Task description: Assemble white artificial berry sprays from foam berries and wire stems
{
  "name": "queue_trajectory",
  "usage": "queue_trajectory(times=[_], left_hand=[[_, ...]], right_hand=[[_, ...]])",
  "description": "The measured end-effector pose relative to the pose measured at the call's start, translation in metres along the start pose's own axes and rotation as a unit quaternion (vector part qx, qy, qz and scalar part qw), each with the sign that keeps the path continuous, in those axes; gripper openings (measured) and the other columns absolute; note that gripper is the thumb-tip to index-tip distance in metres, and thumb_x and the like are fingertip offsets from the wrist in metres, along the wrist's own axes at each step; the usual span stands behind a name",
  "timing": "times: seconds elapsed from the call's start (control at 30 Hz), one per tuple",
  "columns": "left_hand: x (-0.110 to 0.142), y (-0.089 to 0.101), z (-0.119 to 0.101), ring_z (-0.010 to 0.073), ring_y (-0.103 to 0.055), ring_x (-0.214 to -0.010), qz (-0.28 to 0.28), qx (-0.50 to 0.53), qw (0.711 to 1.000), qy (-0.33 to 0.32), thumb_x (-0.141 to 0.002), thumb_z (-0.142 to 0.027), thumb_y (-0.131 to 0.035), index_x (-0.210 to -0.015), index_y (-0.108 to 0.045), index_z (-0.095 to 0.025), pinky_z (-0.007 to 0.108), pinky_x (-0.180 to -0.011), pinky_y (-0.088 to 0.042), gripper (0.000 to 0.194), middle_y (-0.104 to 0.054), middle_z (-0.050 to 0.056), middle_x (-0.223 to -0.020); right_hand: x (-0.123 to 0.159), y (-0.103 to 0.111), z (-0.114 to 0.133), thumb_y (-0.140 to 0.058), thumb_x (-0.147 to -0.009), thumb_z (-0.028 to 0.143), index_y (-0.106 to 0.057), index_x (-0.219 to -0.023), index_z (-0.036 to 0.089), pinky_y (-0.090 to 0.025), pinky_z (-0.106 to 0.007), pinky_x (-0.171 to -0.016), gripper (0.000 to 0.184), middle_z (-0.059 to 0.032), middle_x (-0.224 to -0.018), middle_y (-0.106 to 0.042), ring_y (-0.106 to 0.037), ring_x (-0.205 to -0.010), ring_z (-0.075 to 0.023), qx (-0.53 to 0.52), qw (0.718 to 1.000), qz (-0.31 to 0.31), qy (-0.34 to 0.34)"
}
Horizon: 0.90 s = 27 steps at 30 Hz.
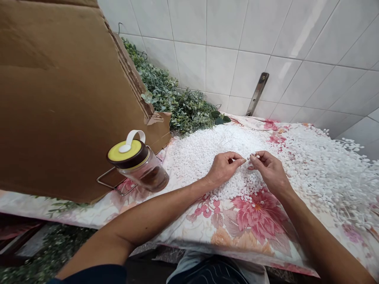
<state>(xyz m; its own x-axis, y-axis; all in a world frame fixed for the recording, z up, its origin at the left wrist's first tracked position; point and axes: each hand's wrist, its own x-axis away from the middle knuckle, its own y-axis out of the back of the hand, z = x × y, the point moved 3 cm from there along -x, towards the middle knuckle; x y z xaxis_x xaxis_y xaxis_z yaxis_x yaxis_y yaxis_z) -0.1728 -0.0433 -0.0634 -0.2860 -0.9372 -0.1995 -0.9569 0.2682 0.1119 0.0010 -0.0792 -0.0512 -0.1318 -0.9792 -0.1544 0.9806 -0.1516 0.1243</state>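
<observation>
Both of my hands meet above a broad heap of small white beads [192, 152] on a flowered cloth. My left hand [224, 167] has its thumb and forefinger pinched together; whatever is between them is too small to make out. Close beside it, my right hand [270, 171] is closed in a pinch, with a small white bead [257, 156] showing at its fingertips. A few thin, hair-like strands lie on the heap behind the hands. On the right spreads a pile of white berry-like sprigs [331, 173] with thin white stems.
A large cardboard box [65, 102] stands on the left. A glass jar [148, 173] with a yellow-and-brown lid is in front of it, beside a wire handle. Green artificial foliage [189, 108] lies along the tiled wall [222, 67]. The flowered cloth [254, 221] covers the table.
</observation>
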Motion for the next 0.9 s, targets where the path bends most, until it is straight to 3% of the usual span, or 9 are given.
queue_trajectory(times=[0.13,0.27,0.43,0.73,0.9], left_hand=[[0.004,-0.001,-0.006,0.0137,-0.059,-0.070,0.014,-0.051,0.997,-0.056,-0.087,-0.031,-0.072,-0.081,-0.077,-0.016,0.027,-0.069,-0.043,0.017,-0.073,0.004,-0.079],[0.008,-0.003,-0.010,0.0153,-0.063,-0.076,0.039,-0.087,0.990,-0.100,-0.089,-0.026,-0.069,-0.083,-0.078,-0.018,0.027,-0.074,-0.045,0.013,-0.076,0.006,-0.086],[0.008,-0.004,-0.008,0.0139,-0.061,-0.072,0.035,-0.093,0.991,-0.086,-0.090,-0.028,-0.070,-0.086,-0.079,-0.017,0.027,-0.071,-0.045,0.015,-0.076,0.006,-0.087],[0.008,-0.003,-0.010,0.0139,-0.062,-0.073,0.044,-0.094,0.988,-0.115,-0.089,-0.025,-0.073,-0.086,-0.079,-0.017,0.027,-0.071,-0.045,0.011,-0.075,0.005,-0.084],[0.007,-0.003,-0.011,0.0141,-0.063,-0.074,0.036,-0.079,0.991,-0.099,-0.088,-0.028,-0.073,-0.087,-0.080,-0.018,0.027,-0.071,-0.047,0.012,-0.077,0.005,-0.088]], right_hand=[[0.001,-0.001,0.003,-0.080,-0.083,0.053,-0.070,-0.106,0.023,-0.057,-0.034,-0.078,0.039,-0.0060,-0.102,-0.071,-0.066,-0.092,-0.0215,0.036,0.999,0.011,0.031],[0.003,0.001,0.005,-0.075,-0.088,0.052,-0.072,-0.093,0.021,-0.050,-0.032,-0.074,0.031,-0.0044,-0.090,-0.071,-0.063,-0.081,-0.0195,0.091,0.995,0.008,0.039],[0.004,0.001,0.006,-0.075,-0.087,0.050,-0.071,-0.086,0.021,-0.045,-0.030,-0.067,0.029,-0.0017,-0.081,-0.068,-0.057,-0.071,-0.0163,0.087,0.996,-0.008,0.029],[0.004,0.000,0.002,-0.079,-0.085,0.045,-0.070,-0.089,0.021,-0.047,-0.030,-0.074,0.027,-0.0011,-0.084,-0.068,-0.060,-0.077,-0.0167,0.023,0.998,-0.037,0.044],[0.003,0.001,0.002,-0.079,-0.086,0.046,-0.070,-0.087,0.021,-0.048,-0.030,-0.076,0.027,-0.0008,-0.081,-0.067,-0.060,-0.076,-0.0158,-0.010,0.998,-0.052,0.030]])
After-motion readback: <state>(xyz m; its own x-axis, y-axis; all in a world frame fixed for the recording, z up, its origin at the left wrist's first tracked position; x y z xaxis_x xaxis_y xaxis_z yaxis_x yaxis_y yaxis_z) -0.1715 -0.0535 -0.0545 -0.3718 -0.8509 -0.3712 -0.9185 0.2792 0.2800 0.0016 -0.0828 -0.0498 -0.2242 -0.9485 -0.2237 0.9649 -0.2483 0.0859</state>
